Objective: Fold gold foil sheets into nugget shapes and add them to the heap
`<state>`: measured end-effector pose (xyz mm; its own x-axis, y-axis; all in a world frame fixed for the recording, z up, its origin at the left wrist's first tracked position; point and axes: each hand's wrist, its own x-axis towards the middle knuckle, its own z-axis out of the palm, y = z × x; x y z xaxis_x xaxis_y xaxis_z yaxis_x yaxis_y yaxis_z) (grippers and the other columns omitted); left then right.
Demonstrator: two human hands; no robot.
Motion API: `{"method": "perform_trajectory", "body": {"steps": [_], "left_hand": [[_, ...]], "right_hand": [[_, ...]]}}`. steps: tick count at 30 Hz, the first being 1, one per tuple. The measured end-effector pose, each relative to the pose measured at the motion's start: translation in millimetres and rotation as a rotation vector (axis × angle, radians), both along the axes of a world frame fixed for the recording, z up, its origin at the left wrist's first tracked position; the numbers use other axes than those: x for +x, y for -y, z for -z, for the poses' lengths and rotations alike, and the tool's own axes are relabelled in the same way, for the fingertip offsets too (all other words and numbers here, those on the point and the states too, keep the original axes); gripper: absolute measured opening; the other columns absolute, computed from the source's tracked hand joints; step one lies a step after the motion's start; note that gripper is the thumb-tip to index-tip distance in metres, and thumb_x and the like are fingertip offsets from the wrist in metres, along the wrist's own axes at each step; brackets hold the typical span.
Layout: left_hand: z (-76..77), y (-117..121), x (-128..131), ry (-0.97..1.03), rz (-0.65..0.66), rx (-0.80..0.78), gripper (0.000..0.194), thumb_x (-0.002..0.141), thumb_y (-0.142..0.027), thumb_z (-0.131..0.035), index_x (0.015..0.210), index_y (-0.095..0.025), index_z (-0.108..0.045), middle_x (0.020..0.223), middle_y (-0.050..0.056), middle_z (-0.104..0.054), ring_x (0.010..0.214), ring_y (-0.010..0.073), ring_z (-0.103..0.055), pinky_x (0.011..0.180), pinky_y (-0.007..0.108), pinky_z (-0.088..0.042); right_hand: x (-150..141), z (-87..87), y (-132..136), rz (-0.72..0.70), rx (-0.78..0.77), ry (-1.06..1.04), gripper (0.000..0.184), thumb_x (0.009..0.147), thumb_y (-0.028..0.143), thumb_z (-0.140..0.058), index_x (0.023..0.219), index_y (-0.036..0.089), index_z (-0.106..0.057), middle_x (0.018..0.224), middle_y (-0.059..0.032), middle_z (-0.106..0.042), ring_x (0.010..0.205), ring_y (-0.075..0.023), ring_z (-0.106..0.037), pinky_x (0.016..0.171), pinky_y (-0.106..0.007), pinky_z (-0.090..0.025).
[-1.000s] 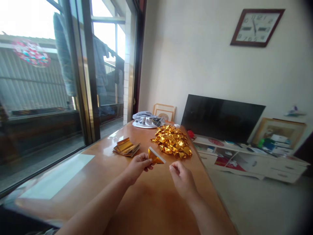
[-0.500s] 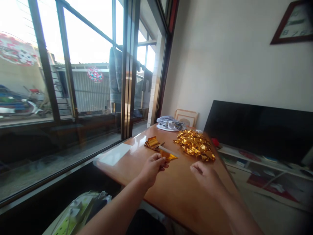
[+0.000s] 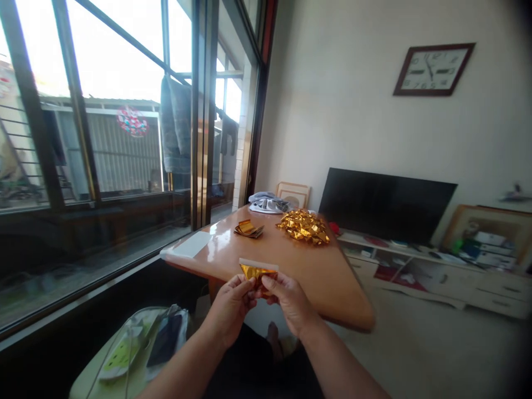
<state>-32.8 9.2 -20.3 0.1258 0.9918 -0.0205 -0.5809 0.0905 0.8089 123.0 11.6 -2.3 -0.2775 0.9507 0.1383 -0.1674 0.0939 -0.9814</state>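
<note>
My left hand [image 3: 230,310] and my right hand [image 3: 288,302] meet in front of me, just past the near edge of the orange wooden table [image 3: 328,282]. Both pinch a folded gold foil piece [image 3: 257,272] with a white strip along its top edge. Farther off on the table lies a loose stack of gold foil sheets [image 3: 248,228]. To its right is a heap of crumpled, folded gold foil pieces [image 3: 303,227]. Neither hand touches the stack or the heap.
A white sheet [image 3: 192,244] lies at the table's window side, and a grey-white cloth [image 3: 266,204] sits at the far end. Low left, a pale surface holds a black phone [image 3: 165,339]. A dark TV screen [image 3: 386,202] stands on a white cabinet [image 3: 436,277] at right.
My right hand has closed in and taken hold of the foil piece beside my left hand. Both hands have drawn it back toward me, and the view has tilted and shifted.
</note>
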Motion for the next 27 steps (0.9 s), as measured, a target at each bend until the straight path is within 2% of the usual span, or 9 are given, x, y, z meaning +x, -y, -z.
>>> {"method": "perform_trajectory", "body": {"steps": [3, 6, 10, 13, 17, 22, 27], "left_hand": [[-6.2, 14.6, -4.3, -0.035, 0.003, 0.074, 0.027, 0.076, -0.033, -0.083, 0.088, -0.016, -0.065, 0.079, 0.002, -0.07, 0.065, 0.0106, -0.064, 0.061, 0.021, -0.046], [-11.4, 23.3, -7.4, -0.1, 0.009, 0.139, 0.028, 0.078, -0.037, -0.081, 0.093, -0.017, -0.068, 0.086, 0.003, -0.072, 0.066, 0.0101, -0.064, 0.062, 0.02, -0.045], [-13.8, 26.8, -10.9, -0.229, 0.072, 0.149, 0.032, 0.082, -0.047, -0.077, 0.09, -0.016, -0.071, 0.087, 0.007, -0.074, 0.063, 0.011, -0.062, 0.058, 0.021, -0.041], [-12.3, 27.1, -11.8, -0.298, 0.089, 0.208, 0.037, 0.084, -0.052, -0.073, 0.085, -0.015, -0.071, 0.08, 0.008, -0.072, 0.061, 0.0112, -0.059, 0.058, 0.022, -0.041], [-12.5, 28.6, -10.3, -0.34, 0.02, 0.302, 0.042, 0.084, -0.054, -0.071, 0.084, -0.013, -0.07, 0.074, 0.006, -0.069, 0.06, 0.0117, -0.055, 0.057, 0.023, -0.04], [-16.1, 34.3, -5.8, -0.394, -0.015, 0.412, 0.044, 0.088, -0.055, -0.067, 0.08, -0.012, -0.066, 0.071, 0.005, -0.065, 0.058, 0.0109, -0.053, 0.056, 0.023, -0.038], [-12.6, 37.4, -2.3, -0.422, -0.044, 0.456, 0.042, 0.089, -0.053, -0.065, 0.079, -0.012, -0.064, 0.068, 0.002, -0.059, 0.058, 0.0109, -0.051, 0.055, 0.022, -0.04]], "right_hand": [[-10.0, -8.2, 9.6, 0.064, 0.036, -0.051, 0.042, 0.081, 0.054, -0.073, 0.101, 0.017, -0.074, 0.086, -0.0049, -0.073, 0.071, -0.0156, -0.063, 0.069, -0.028, -0.045], [-15.2, -13.6, 15.6, 0.12, 0.046, -0.072, 0.039, 0.08, 0.052, -0.074, 0.096, 0.017, -0.075, 0.087, -0.0044, -0.073, 0.072, -0.0164, -0.063, 0.072, -0.03, -0.047], [-16.7, -13.2, 17.0, 0.202, 0.064, -0.06, 0.034, 0.081, 0.048, -0.074, 0.094, 0.017, -0.075, 0.083, -0.0026, -0.07, 0.069, -0.0143, -0.058, 0.066, -0.027, -0.044], [-16.4, -10.0, 17.0, 0.176, 0.077, -0.069, 0.034, 0.083, 0.048, -0.072, 0.093, 0.016, -0.074, 0.08, -0.0022, -0.068, 0.065, -0.0136, -0.056, 0.066, -0.028, -0.044], [-18.7, -7.4, 19.3, 0.148, 0.071, -0.087, 0.036, 0.084, 0.051, -0.072, 0.094, 0.016, -0.074, 0.078, -0.0036, -0.068, 0.066, -0.015, -0.057, 0.066, -0.028, -0.045], [-28.9, -8.9, 26.5, 0.044, 0.04, -0.191, 0.033, 0.081, 0.049, -0.075, 0.082, 0.016, -0.07, 0.062, 0.0001, -0.058, 0.055, -0.0136, -0.05, 0.054, -0.028, -0.041], [-37.8, -12.1, 31.5, 0.055, -0.004, -0.245, 0.037, 0.077, 0.047, -0.078, 0.063, 0.017, -0.062, 0.053, 0.002, -0.049, 0.051, -0.0136, -0.046, 0.046, -0.027, -0.038]]}}
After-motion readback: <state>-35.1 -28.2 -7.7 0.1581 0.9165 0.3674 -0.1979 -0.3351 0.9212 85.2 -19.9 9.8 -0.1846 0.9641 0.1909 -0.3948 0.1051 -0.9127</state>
